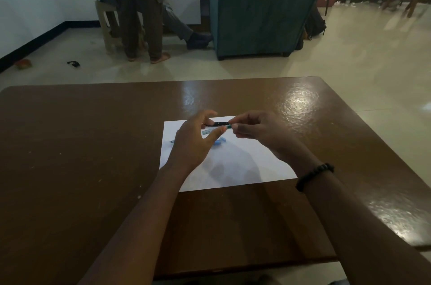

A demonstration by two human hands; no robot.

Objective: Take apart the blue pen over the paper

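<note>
Head view: the right hand (254, 130) is raised above the sheet of white paper (233, 163), its thumb and forefinger pinched together on the green-tipped end of a dark pen (221, 124). The pen lies roughly level, running from the right fingertips across to the left hand (193, 142). The left hand is spread, fingers relaxed and apart; its thumb tip sits just beside the pen's green end and its upper fingers curve behind the far end of the pen's barrel. Whether those fingers actually touch the barrel cannot be determined.

Directly beneath the left hand, lying on the paper, is a blue pen part (219, 141), with a thin tip projecting past the hand's outer side. A pale, clear piece (208, 132) lies on the paper just under the left thumb; its form is too blurred to identify.

A black bead bracelet (314, 176) circles the right wrist. The paper rests on a glossy brown table (93, 144), under both hands.

Beyond the table's far edge, ahead of the hands: a teal armchair (263, 4), a standing person (142, 9), and a seated person on a pale stool (105, 18). All are well apart from the hands.
</note>
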